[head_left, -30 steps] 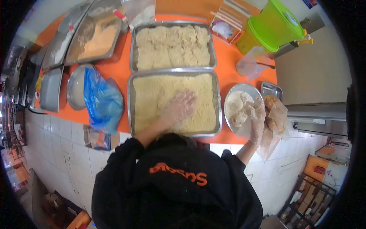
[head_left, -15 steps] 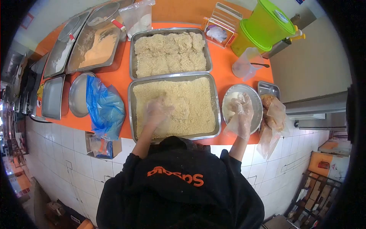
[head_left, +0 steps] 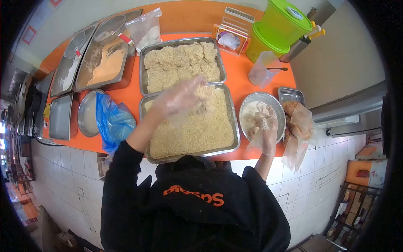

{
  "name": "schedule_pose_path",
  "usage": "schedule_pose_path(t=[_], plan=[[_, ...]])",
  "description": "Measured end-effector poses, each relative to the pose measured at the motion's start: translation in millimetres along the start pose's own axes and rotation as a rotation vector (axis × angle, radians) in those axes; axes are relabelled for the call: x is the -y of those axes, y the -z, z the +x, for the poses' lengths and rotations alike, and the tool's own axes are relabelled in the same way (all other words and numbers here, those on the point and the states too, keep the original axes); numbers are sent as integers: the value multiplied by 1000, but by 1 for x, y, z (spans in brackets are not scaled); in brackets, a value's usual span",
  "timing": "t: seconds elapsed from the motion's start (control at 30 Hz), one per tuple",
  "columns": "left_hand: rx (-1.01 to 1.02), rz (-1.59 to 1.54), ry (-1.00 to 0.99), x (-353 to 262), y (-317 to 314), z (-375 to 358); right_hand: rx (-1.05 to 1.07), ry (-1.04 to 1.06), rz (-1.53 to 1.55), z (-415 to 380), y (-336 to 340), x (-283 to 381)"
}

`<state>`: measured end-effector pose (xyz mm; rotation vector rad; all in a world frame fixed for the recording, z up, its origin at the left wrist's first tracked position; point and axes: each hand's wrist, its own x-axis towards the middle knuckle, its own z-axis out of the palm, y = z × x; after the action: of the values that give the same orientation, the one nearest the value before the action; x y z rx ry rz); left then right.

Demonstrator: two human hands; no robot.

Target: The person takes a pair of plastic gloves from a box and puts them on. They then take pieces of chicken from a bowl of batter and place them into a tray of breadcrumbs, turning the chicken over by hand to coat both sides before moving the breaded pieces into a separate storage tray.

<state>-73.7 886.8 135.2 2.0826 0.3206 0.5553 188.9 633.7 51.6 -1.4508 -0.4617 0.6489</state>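
Note:
My left hand (head_left: 180, 97), in a clear plastic glove, is raised over the front metal tray (head_left: 236, 126) of pale crumbs. Its fingers are closed on a crumb-coated piece (head_left: 205, 101), slightly blurred by motion. Behind, a second metal tray (head_left: 142, 75) holds several crumb-coated pieces (head_left: 180, 59) packed in rows. My right hand (head_left: 268, 126), also gloved and smeared with white, is inside the round metal bowl (head_left: 282, 115) of white coating. Its fingers are curled, and what they grip is mostly hidden.
Right of the bowl are a plastic bag of brownish pieces (head_left: 297, 122) and a small metal tray (head_left: 289, 92). A clear jug (head_left: 262, 69) and green tubs (head_left: 289, 21) stand behind. At left are a blue bag (head_left: 113, 119), a round pan (head_left: 87, 115) and flour trays (head_left: 103, 82).
My left hand has lifted from the crumbs in the front tray and moved up and away from me with a coated piece. My right hand stays in the bowl, its fingers shifting slightly.

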Motion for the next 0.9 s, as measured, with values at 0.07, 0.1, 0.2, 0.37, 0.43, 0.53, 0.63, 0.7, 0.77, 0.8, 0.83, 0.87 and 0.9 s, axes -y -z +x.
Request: schedule_pose_path(t=[0.07, 0.1, 0.2, 0.37, 0.43, 0.53, 0.63, 0.7, 0.77, 0.8, 0.83, 0.87, 0.9], plan=[[35, -130, 80, 6, 19, 34, 0, -11, 17, -3, 7, 1], [39, -208, 108, 9, 25, 51, -23, -9, -4, -5, 8, 5], [74, -227, 83, 22, 37, 103, -76, 46, -108, -11, 14, 12], [297, 548, 62, 31, 42, 163, -158, 124, -330, -10, 42, -1], [343, 563, 72, 37, 39, 179, -164, 140, -332, -7, 57, -12], [419, 443, 51, 93, 36, 206, -171, 122, -341, -8, 66, -9], [395, 332, 130, 158, 28, 222, -177, 90, -356, -1, 68, -10], [276, 409, 165, 178, 24, 216, -179, 85, -399, -3, 70, -8], [86, 613, 122, 174, 22, 206, -191, 109, -467, -3, 65, 6], [49, 682, 126, 165, 24, 198, -208, 116, -473, -1, 66, 4], [18, 743, 124, 159, 25, 185, -234, 119, -486, 0, 72, 1], [10, 634, 62, 168, 29, 169, -268, 117, -504, -4, 79, 0], [0, 523, 2, 171, 25, 155, -285, 110, -589, -6, 85, 3]])
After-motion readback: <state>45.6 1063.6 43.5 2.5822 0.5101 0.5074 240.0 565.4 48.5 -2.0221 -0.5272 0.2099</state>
